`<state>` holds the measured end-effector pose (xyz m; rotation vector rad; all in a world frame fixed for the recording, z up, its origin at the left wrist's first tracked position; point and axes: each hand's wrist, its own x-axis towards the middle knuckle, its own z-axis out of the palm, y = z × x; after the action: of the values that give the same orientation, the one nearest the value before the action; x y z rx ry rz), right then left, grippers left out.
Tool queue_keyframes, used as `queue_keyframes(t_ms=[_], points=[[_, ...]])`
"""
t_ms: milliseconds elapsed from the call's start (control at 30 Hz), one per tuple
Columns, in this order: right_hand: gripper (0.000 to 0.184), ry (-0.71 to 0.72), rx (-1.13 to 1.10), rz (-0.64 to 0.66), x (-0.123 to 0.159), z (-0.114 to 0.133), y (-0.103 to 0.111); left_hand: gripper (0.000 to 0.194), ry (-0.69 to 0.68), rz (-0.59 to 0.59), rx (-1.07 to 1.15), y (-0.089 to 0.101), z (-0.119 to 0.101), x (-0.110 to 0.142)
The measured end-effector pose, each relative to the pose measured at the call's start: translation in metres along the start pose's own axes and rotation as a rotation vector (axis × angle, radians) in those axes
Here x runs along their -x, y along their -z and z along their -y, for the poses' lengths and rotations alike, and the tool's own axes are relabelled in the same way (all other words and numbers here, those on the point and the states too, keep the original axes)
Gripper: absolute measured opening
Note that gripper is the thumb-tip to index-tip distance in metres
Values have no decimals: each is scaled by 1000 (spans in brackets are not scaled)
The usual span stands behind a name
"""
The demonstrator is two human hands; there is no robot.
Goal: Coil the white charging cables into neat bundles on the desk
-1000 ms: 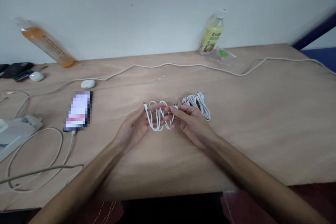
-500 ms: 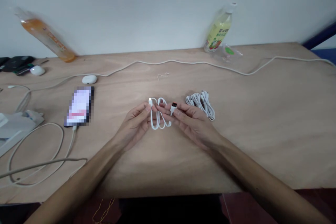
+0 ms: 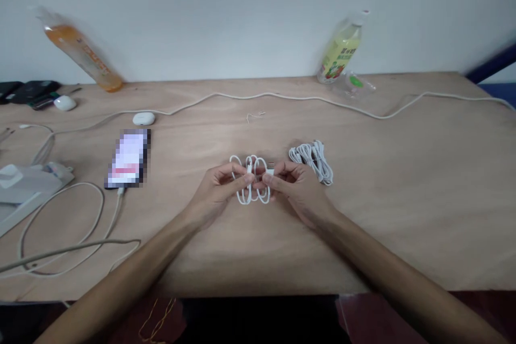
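Note:
A white USB cable point(image 3: 244, 197), gathered in loose loops, is held between my two hands above the middle of the table. My left hand point(image 3: 220, 189) is closed on its left side, the thumb pressing a slim white plug against the loops. My right hand point(image 3: 296, 187) pinches the wider USB plug between thumb and fingers, with that plug partly covered. The two thumb tips are close together, a small gap apart. Just beyond my right hand, bundled white cables point(image 3: 312, 158) lie on the table.
On the left are a phone point(image 3: 128, 158) with a cable plugged in, a white earbud case point(image 3: 144, 119) and looped cables. A long white cord point(image 3: 290, 98) crosses the back. An orange bottle point(image 3: 83, 56) and a yellow-green bottle point(image 3: 342, 52) stand by the wall. A twist tie point(image 3: 255, 115) lies mid-table.
My left hand has moved right, bringing the slim plug in over the loops and nearer the USB plug. My left thumb has closed down on it. The view has shifted slightly.

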<state>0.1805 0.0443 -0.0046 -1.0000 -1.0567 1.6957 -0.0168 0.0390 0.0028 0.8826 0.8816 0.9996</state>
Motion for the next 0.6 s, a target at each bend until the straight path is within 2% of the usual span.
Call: queue_keyframes(t_ms=[133, 367, 600], points=[[38, 9, 17, -46, -1, -1, -3, 21, 3, -21, -59, -2, 0, 1], [34, 11, 11, -103, -3, -2, -2, 24, 8, -43, -60, -6, -2, 3], [35, 12, 33, -89, -2, -2, -3, 25, -46, -30, -76, -7, 0, 4]])
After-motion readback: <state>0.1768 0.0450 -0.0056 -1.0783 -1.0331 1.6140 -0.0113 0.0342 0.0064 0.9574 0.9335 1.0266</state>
